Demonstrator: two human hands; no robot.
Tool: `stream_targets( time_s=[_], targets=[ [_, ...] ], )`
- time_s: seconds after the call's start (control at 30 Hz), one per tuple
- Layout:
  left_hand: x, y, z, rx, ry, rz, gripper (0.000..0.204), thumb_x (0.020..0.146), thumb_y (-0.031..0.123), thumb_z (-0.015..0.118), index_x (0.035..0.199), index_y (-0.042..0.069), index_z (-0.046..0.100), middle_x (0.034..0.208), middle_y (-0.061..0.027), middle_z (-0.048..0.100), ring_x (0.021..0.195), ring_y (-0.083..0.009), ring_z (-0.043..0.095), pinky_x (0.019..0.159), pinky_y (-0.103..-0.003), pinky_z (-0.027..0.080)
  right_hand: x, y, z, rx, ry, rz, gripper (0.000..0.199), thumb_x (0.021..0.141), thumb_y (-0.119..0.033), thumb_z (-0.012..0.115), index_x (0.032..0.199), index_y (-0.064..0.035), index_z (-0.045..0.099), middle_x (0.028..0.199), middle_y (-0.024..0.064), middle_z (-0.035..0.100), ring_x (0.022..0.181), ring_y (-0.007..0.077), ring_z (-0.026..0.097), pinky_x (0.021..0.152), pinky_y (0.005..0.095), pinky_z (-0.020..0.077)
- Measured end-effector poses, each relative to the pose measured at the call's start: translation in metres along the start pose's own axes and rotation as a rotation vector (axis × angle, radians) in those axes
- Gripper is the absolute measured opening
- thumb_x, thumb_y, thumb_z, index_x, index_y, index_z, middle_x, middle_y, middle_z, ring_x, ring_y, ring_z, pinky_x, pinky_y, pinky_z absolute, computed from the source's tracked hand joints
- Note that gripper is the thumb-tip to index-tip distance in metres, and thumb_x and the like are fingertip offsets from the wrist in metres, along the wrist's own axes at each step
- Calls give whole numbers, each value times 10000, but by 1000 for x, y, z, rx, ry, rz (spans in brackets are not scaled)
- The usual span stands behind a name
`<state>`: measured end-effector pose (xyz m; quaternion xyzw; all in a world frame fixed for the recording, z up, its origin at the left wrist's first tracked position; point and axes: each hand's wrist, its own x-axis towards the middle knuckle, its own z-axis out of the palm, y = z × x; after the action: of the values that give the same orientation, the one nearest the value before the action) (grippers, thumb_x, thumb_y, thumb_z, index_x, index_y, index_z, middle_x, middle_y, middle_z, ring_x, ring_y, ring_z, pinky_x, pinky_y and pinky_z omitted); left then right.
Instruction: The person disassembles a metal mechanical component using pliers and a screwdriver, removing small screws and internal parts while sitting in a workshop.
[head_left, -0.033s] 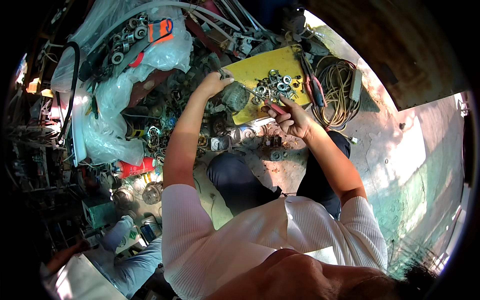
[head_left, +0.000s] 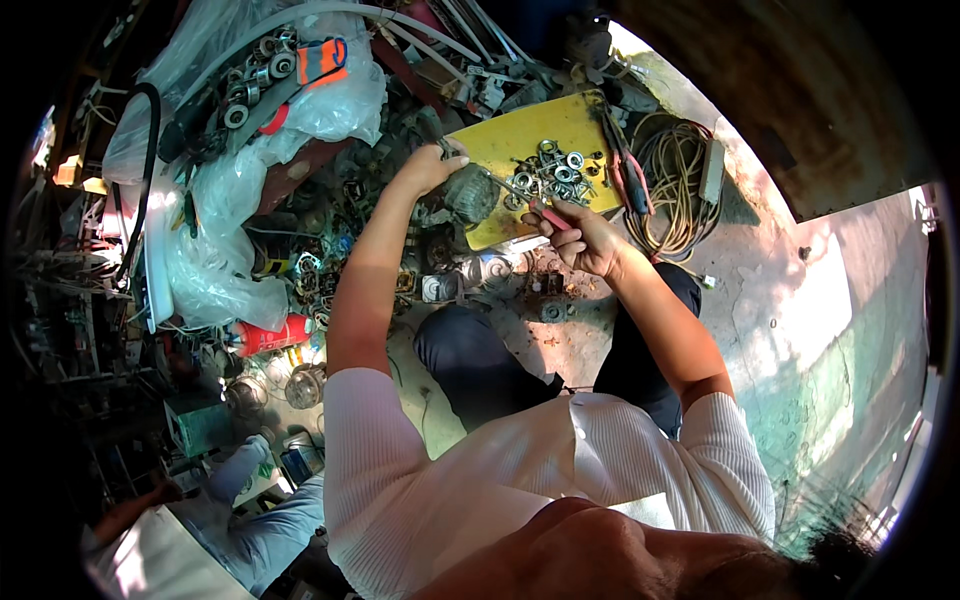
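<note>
My right hand (head_left: 583, 236) is closed round the red handle of a screwdriver (head_left: 549, 213). Its metal shaft points up and left to a round, grey ribbed metal part (head_left: 470, 194), which looks like a motor housing. My left hand (head_left: 432, 166) grips the upper left side of that part, fingers curled over it. The part sits at the left edge of a yellow board (head_left: 510, 132). Beside the screwdriver, on the board, lies a pile of metal rings and small fittings (head_left: 560, 172). Where exactly the screwdriver tip touches is too small to tell.
Red-handled long tool (head_left: 632, 185) and coiled cable (head_left: 672, 190) lie right of the board. Clear plastic bags (head_left: 215, 240), bearings (head_left: 236, 116) and a red cylinder (head_left: 272, 335) crowd the left. Small motor parts (head_left: 552, 312) lie near my knees. Another person's legs (head_left: 270, 530) show at lower left.
Both my hands, the screwdriver and the ribbed metal part stay almost in place. The other person's near limb at lower left has shifted slightly.
</note>
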<state>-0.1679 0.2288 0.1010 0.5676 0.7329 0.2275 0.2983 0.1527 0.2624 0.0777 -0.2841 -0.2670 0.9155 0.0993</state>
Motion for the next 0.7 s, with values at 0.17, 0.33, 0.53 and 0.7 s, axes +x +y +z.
stream_targets(
  time_s=[0.17,0.33,0.53,0.7],
  targets=[
    [4,4,4,-14,-6,-11,170,884,170,697,991,50,646,954,-79,661,912,-178,594,867,-328,455,10,17,2,-908,353,-511,278,978,-306,566,1072,-70,680,834,71,686,514,138,558,504,334,456],
    [-2,-7,0,-40,-3,-15,213,863,226,721,1018,90,669,1008,-129,678,964,-261,633,857,-368,466,-17,7,30,-1621,542,-988,256,902,-199,667,1123,-73,692,958,77,719,804,216,695,707,295,528],
    [0,-7,3,-64,16,4,200,864,221,715,1005,86,667,1001,-132,677,955,-261,633,852,-370,466,-12,2,32,-310,248,-338,260,977,-276,592,1042,-38,673,795,27,644,592,76,533,528,254,463],
    [1,-7,4,-25,6,20,209,872,238,702,1015,89,666,1004,-142,676,952,-270,634,851,-377,467,1,-2,8,-163,130,-25,246,997,-271,559,1062,-63,672,764,-14,624,568,36,484,453,213,372]
  ],
)
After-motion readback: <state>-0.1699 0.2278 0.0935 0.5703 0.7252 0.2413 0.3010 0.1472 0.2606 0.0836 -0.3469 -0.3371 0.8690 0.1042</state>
